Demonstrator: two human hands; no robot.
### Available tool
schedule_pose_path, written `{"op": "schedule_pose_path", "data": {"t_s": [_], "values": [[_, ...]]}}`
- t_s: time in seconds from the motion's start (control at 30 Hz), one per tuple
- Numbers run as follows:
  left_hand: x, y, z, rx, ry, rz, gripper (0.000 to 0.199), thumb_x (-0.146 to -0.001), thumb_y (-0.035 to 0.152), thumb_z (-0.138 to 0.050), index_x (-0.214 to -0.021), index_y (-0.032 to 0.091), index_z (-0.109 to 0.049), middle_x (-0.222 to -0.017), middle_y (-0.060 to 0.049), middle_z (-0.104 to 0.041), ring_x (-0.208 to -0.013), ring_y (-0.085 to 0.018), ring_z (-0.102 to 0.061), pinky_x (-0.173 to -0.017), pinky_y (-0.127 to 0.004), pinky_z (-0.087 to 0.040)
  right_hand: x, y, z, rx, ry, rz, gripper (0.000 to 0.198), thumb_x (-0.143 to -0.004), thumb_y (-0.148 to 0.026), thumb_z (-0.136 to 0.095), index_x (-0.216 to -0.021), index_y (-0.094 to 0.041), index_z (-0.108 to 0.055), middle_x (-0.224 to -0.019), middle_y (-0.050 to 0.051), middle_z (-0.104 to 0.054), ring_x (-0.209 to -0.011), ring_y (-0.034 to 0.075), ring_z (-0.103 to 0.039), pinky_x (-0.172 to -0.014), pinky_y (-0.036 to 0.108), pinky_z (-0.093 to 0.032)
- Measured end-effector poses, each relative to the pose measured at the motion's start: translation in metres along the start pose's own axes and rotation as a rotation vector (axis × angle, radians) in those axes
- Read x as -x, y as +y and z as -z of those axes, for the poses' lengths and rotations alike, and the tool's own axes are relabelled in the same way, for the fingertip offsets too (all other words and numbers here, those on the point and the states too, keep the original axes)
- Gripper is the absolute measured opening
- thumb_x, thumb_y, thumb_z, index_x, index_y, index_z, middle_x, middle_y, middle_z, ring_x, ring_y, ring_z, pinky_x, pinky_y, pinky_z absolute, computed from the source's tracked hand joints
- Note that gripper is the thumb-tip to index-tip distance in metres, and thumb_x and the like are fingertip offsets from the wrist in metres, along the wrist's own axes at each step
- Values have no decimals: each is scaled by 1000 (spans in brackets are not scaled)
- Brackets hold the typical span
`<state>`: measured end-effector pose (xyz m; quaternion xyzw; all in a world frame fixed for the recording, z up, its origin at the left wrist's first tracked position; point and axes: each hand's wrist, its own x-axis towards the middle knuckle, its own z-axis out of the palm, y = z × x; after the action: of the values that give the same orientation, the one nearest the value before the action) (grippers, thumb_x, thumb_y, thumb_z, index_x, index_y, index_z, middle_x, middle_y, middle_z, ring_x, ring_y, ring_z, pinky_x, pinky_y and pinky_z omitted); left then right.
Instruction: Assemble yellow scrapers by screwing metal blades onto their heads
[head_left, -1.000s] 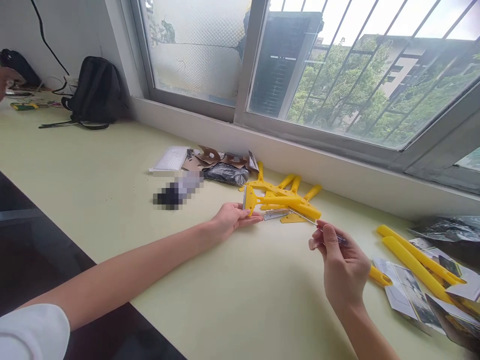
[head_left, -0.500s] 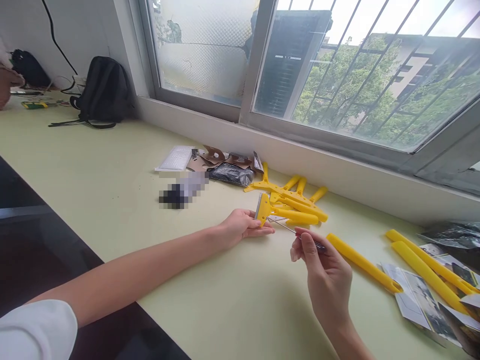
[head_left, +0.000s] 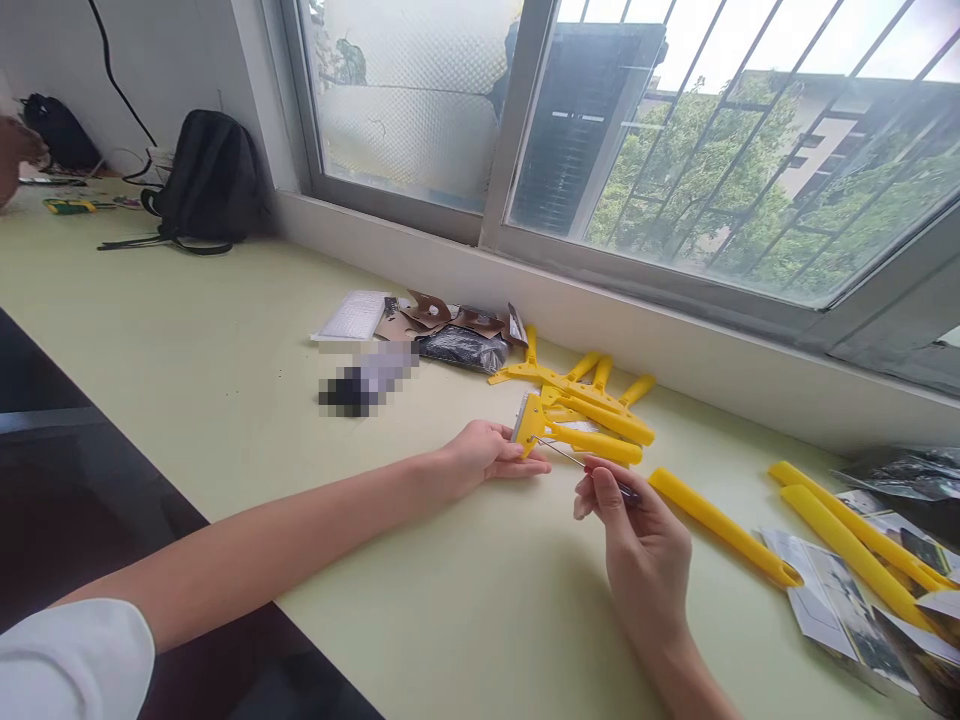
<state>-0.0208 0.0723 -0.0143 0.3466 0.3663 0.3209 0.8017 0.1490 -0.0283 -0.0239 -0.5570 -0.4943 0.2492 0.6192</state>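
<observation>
My left hand [head_left: 491, 452] is closed on the head of a yellow scraper [head_left: 592, 441], which has a metal blade edge on its left side. The scraper's handle points right, just above the table. Between the thumb and fingers of my right hand [head_left: 637, 525] is a thin screwdriver [head_left: 564, 456]. Its metal shaft reaches left to the scraper head, and its tip is at a small screw there; whether it sits in the screw I cannot make out. Behind the scraper lies a pile of yellow scrapers [head_left: 600, 385].
Yellow handles [head_left: 724, 525] and printed cards [head_left: 832, 600] lie at the right. Clear and black plastic packs [head_left: 465, 347] sit by the window wall. A black backpack [head_left: 210, 180] stands at the far left, near another person's hand [head_left: 16, 155]. A blurred patch covers one object.
My right hand has moved slightly left, bringing the screwdriver tip closer onto the scraper head. The scraper has tilted a little in my left hand.
</observation>
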Motion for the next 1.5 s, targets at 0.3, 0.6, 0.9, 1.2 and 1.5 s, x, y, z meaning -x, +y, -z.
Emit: {"op": "schedule_pose_path", "data": {"t_s": [0.3,0.6,0.9,1.2,1.5], "values": [[1,0,0,-3,-1,-2,12,-87,1,-60,-99,5,-63,-105,-23,-74,-102,-27,-75,-109,-34,-52,2,-1,-1,9,-21,10,28,-92,-46,-67,-101,-21,-73,-75,1,-66,-63,12,-59,-64,26,-53],[-4,-3,3,-15,-6,-13,18,-90,-1,-52,-104,1,-63,-106,-25,-73,-103,-27,-75,-107,-34,-54,3,-2,1,-5,-32,-9,28,-92,-47,-67,-100,-21,-73,-71,-1,-63,-62,12,-57,-64,27,-51],[-1,0,-1,-39,6,-8,20,-90,-1,-51,-105,1,-63,-110,-26,-73,-101,-26,-75,-104,-32,-55,-1,0,-1,-146,-29,-161,31,-87,-50,-73,-98,-21,-74,-77,1,-64,-61,12,-56,-65,31,-50],[0,0,-1,-44,8,-3,15,-85,1,-61,-99,4,-65,-106,-24,-74,-102,-27,-75,-105,-33,-55,-4,-3,0,-329,22,-330,33,-80,-47,-81,-94,-17,-77,-75,2,-62,-60,10,-52,-57,26,-50],[0,1,-2,-30,9,-15,13,-82,3,-64,-94,7,-61,-101,-24,-75,-94,-26,-77,-100,-34,-58,-6,-4,0,-380,50,-375,34,-77,-45,-84,-90,-15,-78,-73,3,-62,-59,11,-51,-54,27,-51]]}}
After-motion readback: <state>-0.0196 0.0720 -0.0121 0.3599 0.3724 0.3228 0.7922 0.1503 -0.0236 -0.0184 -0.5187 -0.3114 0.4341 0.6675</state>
